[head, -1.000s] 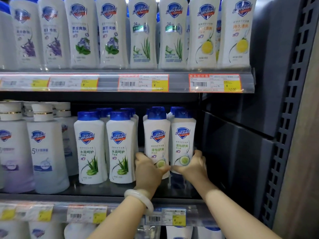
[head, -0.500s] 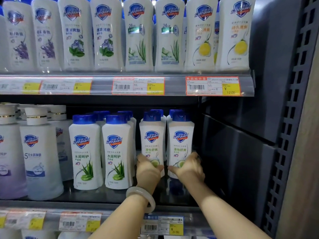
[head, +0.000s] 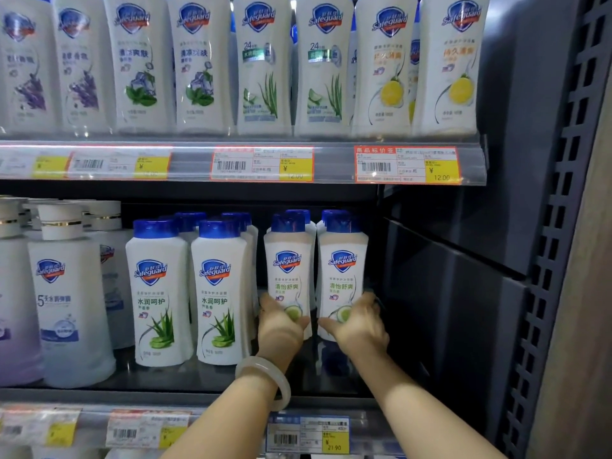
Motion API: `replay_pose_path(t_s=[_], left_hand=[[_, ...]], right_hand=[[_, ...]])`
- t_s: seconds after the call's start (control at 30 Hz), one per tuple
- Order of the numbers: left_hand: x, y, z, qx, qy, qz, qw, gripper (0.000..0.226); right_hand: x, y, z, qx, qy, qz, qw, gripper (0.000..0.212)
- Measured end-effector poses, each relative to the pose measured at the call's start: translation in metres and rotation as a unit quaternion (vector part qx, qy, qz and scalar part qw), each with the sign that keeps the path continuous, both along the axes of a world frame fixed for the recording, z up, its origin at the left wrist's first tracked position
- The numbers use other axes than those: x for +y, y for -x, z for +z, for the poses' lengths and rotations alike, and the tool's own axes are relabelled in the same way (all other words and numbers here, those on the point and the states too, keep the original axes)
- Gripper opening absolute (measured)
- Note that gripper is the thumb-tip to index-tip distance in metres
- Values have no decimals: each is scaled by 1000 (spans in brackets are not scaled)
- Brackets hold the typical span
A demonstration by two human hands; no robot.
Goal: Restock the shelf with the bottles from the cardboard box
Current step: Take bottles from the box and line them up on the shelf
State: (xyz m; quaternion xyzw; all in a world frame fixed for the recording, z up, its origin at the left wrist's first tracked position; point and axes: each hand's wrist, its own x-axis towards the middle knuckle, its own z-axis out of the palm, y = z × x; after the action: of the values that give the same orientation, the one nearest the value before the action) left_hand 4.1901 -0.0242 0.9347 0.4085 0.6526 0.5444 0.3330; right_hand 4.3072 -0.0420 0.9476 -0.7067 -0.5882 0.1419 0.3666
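Two white Safeguard bottles with blue caps and a lime picture stand side by side at the right end of the middle shelf [head: 198,379]. My left hand [head: 280,327] grips the base of the left lime bottle [head: 287,270]. My right hand [head: 359,326] grips the base of the right lime bottle [head: 342,270]. Both bottles are upright and set back from the shelf's front edge, with more blue caps behind them. A pale bangle [head: 265,380] circles my left wrist. The cardboard box is out of view.
Two aloe bottles [head: 188,293] stand just left of my hands, then taller white-capped bottles [head: 69,303]. The upper shelf [head: 192,164] carries a full row of large bottles. A dark side panel [head: 447,293] and a perforated upright [head: 543,293] close the right side.
Both hands have pushed the two lime bottles a little deeper into the shelf, still holding their bases. The view has shifted slightly downward and left.
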Motion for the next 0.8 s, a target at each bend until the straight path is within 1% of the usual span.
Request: replay_pose_path(t_s=[0.07,0.1,0.17,0.27,0.47,0.57,0.7,0.8], left_hand=[[-2,-1,2,-27,5,-7,1000,41],[-3,-2,2,-20,5,-11,1000,41],[-6,-3,4,40,-3,-10,999,48],[-13,-3,3,82,-24,-16,996,54],[-14,-1,5,90,-27,-28,995,54],[-11,0,6,90,-14,-36,995,53],[-9,0,8,59,-1,-28,998,46],[-11,0,8,110,0,-27,994,48]], right_hand=[[0,0,1,-2,-2,0,1000,78],[0,0,1,-2,-3,1,1000,78],[0,0,1,-2,-5,3,1000,77],[-1,0,1,-5,-5,2,1000,77],[-1,1,1,-3,-4,0,1000,77],[-1,1,1,-3,-3,0,1000,77],[0,1,1,-5,-2,-3,1000,78],[0,1,0,-8,-2,-4,1000,78]])
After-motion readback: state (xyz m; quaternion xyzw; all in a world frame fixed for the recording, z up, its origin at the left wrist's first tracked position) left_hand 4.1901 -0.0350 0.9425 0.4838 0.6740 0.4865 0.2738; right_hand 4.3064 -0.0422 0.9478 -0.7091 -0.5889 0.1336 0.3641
